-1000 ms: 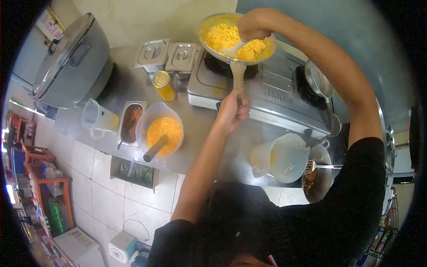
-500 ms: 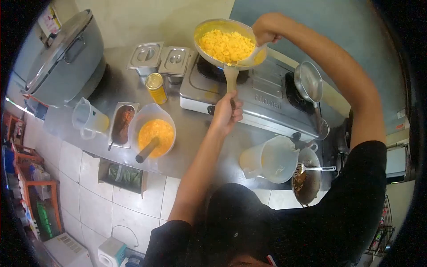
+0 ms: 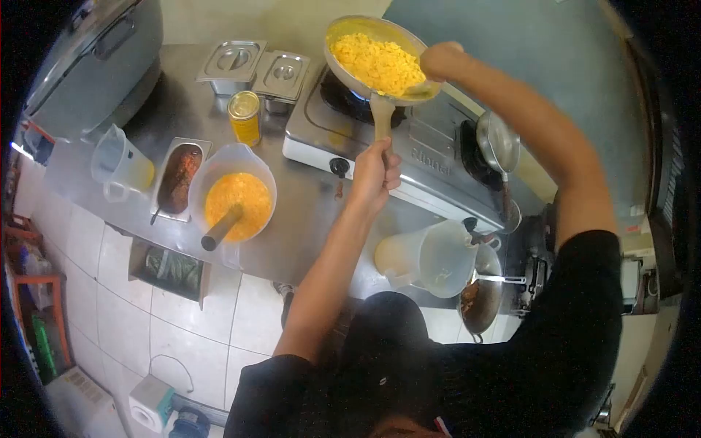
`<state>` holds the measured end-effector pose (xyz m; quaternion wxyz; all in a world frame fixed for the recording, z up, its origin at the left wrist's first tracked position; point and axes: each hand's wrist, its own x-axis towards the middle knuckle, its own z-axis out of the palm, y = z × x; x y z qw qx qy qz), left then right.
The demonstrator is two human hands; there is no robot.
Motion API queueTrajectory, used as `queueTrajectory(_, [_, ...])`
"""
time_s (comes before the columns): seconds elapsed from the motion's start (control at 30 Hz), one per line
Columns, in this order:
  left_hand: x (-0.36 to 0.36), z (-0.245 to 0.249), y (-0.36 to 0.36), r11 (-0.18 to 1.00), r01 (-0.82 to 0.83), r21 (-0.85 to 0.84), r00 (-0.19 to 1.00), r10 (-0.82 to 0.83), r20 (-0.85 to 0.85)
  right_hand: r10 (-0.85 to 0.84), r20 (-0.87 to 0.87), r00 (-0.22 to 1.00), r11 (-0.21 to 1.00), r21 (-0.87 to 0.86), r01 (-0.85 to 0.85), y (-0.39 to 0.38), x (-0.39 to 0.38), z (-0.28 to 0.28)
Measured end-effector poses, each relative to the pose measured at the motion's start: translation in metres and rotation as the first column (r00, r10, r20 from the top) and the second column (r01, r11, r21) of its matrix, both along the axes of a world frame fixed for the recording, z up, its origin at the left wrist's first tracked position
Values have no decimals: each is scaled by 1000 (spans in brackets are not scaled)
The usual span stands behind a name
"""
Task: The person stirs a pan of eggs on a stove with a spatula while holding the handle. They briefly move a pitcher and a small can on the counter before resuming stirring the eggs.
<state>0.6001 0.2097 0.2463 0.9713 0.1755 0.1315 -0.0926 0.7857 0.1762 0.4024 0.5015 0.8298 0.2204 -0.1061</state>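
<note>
My left hand (image 3: pixel 375 177) is wrapped around the handle of a frying pan (image 3: pixel 398 31), which is tilted over the left burner of the stove (image 3: pixel 314 142). A heap of yellow scrambled egg (image 3: pixel 376 62) fills much of the pan. At the pan's right rim, my right hand (image 3: pixel 442 61) is closed on a spatula (image 3: pixel 419 91). The spatula's blade is down in the pan, against the egg's lower right edge; its handle is mostly hidden by the hand. A small blue flame shows under the pan.
Left of the stove stand a jug of orange beaten egg (image 3: pixel 237 201) with a ladle-like handle, a steel tray of red sauce (image 3: pixel 179 179), a yellow can (image 3: pixel 244 120) and lidded steel containers (image 3: pixel 232 62). Close to my body are a plastic pitcher (image 3: pixel 442 259) and another pan (image 3: pixel 491 306).
The camera view has shifted, so the counter items sit farther left and higher. The spatula blade has moved slightly within the pan, and the egg lies differently. Both hands keep their grip.
</note>
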Motion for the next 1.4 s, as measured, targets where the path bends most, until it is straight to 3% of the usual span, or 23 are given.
queueTrajectory(0.1, [3,-3,5,999,42,21,999,-42,28,126,186,975,927,329,-182,-35,52,-49])
queueTrajectory(0.2, [2,5,8,990,104,94,995,-104,-1,30,148,988,827,551,-108,-20,61,-52])
queueTrajectory(0.3, [5,6,10,980,154,126,988,-153,-15,283,93,955,769,573,-284,-11,91,-74])
queueTrajectory(0.4, [2,5,7,983,154,105,988,-153,-17,280,-48,959,856,465,-227,-9,52,-62])
queueTrajectory(0.5, [2,6,4,989,126,79,991,-123,-42,407,-85,910,848,405,-341,-43,26,-43])
queueTrajectory(0.6, [3,9,4,985,139,104,989,-133,-66,109,-42,993,941,326,-90,-51,34,-21])
queueTrajectory(0.7, [2,8,6,979,151,137,987,-143,-69,70,-28,997,875,481,-48,-46,84,-38])
queueTrajectory(0.8, [4,13,4,975,169,148,985,-160,-65,256,-4,967,803,557,-210,-16,74,-53])
queueTrajectory(0.9, [5,6,1,975,166,146,986,-162,-36,341,-24,940,783,561,-269,-12,50,-59])
queueTrajectory(1.0, [4,6,1,976,157,150,987,-152,-44,368,-152,917,884,364,-294,-42,24,-31])
queueTrajectory(1.07, [4,5,1,976,159,147,986,-151,-63,346,-180,921,885,389,-257,-63,37,-11])
queueTrajectory(1.13, [5,5,1,976,159,147,987,-152,-60,173,-67,983,896,424,-129,-64,39,17])
queueTrajectory(1.23, [5,4,3,976,160,148,987,-155,-49,267,56,962,874,407,-266,-48,52,39])
queueTrajectory(1.33, [5,3,2,973,169,156,985,-164,-48,34,-151,988,859,510,48,-8,25,57])
queueTrajectory(1.4, [4,4,2,970,173,169,985,-166,-55,200,-150,968,897,425,-119,16,17,48])
